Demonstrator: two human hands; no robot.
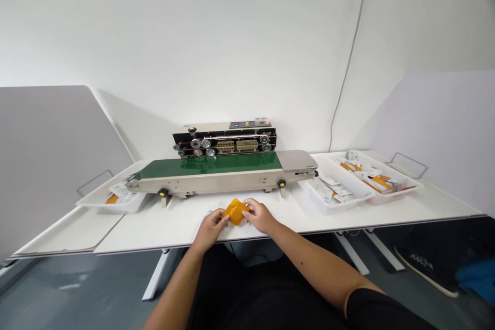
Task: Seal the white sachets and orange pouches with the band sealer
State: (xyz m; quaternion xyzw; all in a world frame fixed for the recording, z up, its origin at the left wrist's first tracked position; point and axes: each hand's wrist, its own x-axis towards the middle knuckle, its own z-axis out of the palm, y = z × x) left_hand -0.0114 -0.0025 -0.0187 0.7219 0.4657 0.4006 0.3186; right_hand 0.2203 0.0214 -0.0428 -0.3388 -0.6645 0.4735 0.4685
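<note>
Short black right sleeve (pixel 379 309), curved hem (pixel 347 303), bare forearms (pixel 309 258), black clothing (pixel 247 296)

A grey cable (pixel 360 10) runs down the wall (pixel 216 36); a dark shoe (pixel 424 269) shows below.

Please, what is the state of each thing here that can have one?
Orange packet: held in both hands
Left hand: pinching its left side
Right hand: pinching its right side
Machine: red light lit
Green belt: motion cannot be told
Left tray: uncovered, holding packets
Middle tray: uncovered, holding packets
Right tray: likewise
</note>
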